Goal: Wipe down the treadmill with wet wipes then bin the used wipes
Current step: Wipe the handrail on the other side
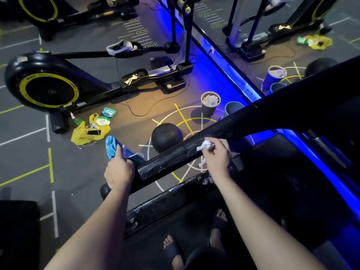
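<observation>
Seen from the head, the right hand (216, 153) pinches a crumpled white wet wipe (203, 146) on the long black treadmill handrail (171, 156). The left hand (118, 172) grips a shiny blue wipes pack (114, 147). A round grey bin (208, 111) stuffed with white wipes stands on the floor.

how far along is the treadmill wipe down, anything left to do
Done: the handrail shows wet streaks, and the grey bin already holds crumpled wipes. In hand: the right hand pinches a balled wipe on the rail; the left hand holds the blue wipe pack. Left: this wipe is not binned yet.
</observation>
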